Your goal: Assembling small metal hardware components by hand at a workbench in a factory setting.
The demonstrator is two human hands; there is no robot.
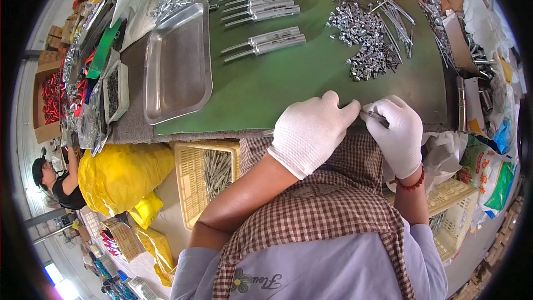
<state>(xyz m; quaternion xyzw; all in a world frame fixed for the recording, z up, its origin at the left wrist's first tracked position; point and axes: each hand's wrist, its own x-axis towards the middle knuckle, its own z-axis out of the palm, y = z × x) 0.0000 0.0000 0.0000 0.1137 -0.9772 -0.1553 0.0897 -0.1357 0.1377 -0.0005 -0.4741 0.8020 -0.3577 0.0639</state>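
Likely fitting metal piece (378, 116), pinched in right hand (397, 129) at desk's (250, 100) front edge; cannot tell left hand's (312, 126) grip; needs alignment.

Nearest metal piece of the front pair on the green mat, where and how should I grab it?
Probably grip the nearest metal piece around its thick body, coming from the near right: its thin rod points left, and its neighbour lies close along the far side.

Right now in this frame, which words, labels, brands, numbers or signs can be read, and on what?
Lavender shirt: dark script beside a flower print, upside down, partly legible; wording not copied.
White, red and green bag at right: printed characters, too small and distorted to read.
Elsewhere: nothing I can read.
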